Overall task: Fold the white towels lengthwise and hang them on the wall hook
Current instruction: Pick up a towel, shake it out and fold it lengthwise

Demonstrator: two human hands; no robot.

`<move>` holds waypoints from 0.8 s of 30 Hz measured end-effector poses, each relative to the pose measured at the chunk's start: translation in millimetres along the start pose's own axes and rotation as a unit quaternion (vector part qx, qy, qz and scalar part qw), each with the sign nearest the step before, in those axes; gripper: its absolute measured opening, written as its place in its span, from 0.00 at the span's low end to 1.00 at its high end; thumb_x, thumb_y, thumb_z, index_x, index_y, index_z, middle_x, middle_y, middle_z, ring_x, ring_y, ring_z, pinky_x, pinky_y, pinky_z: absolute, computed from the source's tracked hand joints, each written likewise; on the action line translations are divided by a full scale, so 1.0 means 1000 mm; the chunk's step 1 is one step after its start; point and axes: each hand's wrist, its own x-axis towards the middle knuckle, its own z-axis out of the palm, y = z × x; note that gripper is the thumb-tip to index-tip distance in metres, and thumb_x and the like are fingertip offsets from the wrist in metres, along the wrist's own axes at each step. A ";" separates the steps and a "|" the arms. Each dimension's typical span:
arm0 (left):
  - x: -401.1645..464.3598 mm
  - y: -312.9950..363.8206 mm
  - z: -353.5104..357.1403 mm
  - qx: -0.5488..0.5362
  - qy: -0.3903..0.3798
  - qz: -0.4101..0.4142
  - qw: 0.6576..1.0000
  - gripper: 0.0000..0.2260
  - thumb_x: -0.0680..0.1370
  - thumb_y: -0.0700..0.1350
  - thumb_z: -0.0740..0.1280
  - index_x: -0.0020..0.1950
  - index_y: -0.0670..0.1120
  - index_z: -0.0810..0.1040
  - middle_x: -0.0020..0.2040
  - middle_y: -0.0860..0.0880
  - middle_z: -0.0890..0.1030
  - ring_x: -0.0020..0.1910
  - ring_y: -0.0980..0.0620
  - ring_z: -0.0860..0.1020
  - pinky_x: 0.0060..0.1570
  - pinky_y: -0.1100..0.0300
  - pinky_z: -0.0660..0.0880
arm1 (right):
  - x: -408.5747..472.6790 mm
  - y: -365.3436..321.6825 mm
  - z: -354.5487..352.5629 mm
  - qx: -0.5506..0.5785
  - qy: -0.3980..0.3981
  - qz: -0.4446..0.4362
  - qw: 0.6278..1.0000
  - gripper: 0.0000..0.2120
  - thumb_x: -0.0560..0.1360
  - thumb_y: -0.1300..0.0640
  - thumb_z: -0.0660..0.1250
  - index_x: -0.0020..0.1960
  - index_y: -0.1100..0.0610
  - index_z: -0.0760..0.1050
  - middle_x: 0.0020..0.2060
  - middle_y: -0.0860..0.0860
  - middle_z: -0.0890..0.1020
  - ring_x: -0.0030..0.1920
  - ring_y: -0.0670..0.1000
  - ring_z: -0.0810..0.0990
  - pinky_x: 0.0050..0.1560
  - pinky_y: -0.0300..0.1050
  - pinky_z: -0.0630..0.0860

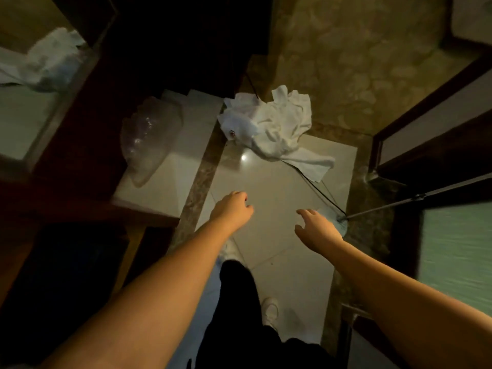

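You are at the very start: nothing is folded and nothing hangs anywhere that you can see. The white towels (274,126) lie in one crumpled heap on the floor (271,193), straddling the edge where the pale tiles meet the darker stone, with one corner trailing toward you across a thin black cord (319,190). Your left hand (233,209) reaches out above the tiles with its fingers loosely curled, holding nothing. Your right hand (315,227) is spread, its grip empty too. Both are well short of the heap. No wall hook shows in this view, so you cannot tell where the towels will end up. Everything is left to do: pick one towel out of the pile, shake it flat, fold it lengthwise, find the hook, hang it, then repeat for the rest.
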 end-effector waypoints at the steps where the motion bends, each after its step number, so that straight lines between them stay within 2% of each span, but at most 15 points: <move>1: 0.028 0.002 -0.002 0.011 0.000 0.003 1.000 0.14 0.81 0.50 0.62 0.62 0.44 0.76 0.64 0.42 0.77 0.59 0.40 0.77 0.58 0.49 0.75 | 0.023 0.001 -0.002 0.003 -0.003 0.002 1.000 0.26 0.80 0.49 0.62 0.77 0.52 0.65 0.74 0.52 0.70 0.70 0.57 0.72 0.66 0.54 0.71; 4: 0.115 0.003 -0.008 0.033 -0.012 0.014 0.999 0.17 0.81 0.49 0.61 0.68 0.45 0.74 0.67 0.43 0.75 0.63 0.41 0.75 0.60 0.50 0.72 | 0.095 -0.001 -0.007 0.011 -0.009 0.020 1.000 0.26 0.81 0.49 0.61 0.78 0.52 0.64 0.75 0.52 0.69 0.71 0.58 0.71 0.67 0.53 0.70; 11: 0.293 -0.015 0.000 0.054 -0.052 0.025 0.997 0.17 0.81 0.49 0.60 0.68 0.45 0.73 0.67 0.42 0.73 0.62 0.39 0.75 0.58 0.50 0.72 | 0.258 -0.007 -0.012 0.027 -0.027 0.063 0.997 0.25 0.82 0.51 0.61 0.77 0.56 0.65 0.75 0.55 0.68 0.72 0.59 0.69 0.72 0.52 0.67; 14: 0.355 -0.024 0.016 0.066 -0.068 0.021 0.995 0.18 0.81 0.49 0.60 0.69 0.45 0.73 0.67 0.42 0.74 0.61 0.39 0.75 0.57 0.51 0.72 | 0.324 0.004 -0.011 0.021 -0.019 0.066 0.997 0.24 0.82 0.52 0.61 0.77 0.56 0.66 0.74 0.55 0.69 0.71 0.59 0.69 0.70 0.53 0.68; 20: 0.463 -0.031 0.058 0.037 -0.119 0.005 0.992 0.17 0.81 0.47 0.61 0.68 0.42 0.73 0.65 0.42 0.74 0.58 0.41 0.76 0.56 0.48 0.76 | 0.444 0.038 -0.003 -0.090 -0.047 0.002 0.995 0.21 0.80 0.54 0.62 0.71 0.58 0.70 0.68 0.58 0.72 0.66 0.60 0.72 0.60 0.53 0.71; 22: 0.502 -0.028 0.068 0.020 -0.128 -0.005 0.992 0.17 0.80 0.46 0.62 0.68 0.42 0.72 0.66 0.41 0.73 0.58 0.40 0.76 0.57 0.48 0.76 | 0.490 0.045 -0.005 -0.089 -0.042 -0.007 0.995 0.22 0.79 0.54 0.63 0.72 0.58 0.70 0.68 0.58 0.73 0.65 0.61 0.72 0.60 0.54 0.71; 24: 0.540 -0.028 0.079 0.010 -0.115 -0.022 0.993 0.19 0.80 0.45 0.63 0.71 0.42 0.70 0.69 0.41 0.72 0.62 0.40 0.75 0.60 0.47 0.75 | 0.539 0.048 -0.008 -0.073 -0.032 -0.014 0.997 0.25 0.78 0.53 0.65 0.74 0.57 0.69 0.69 0.58 0.72 0.66 0.61 0.72 0.62 0.54 0.71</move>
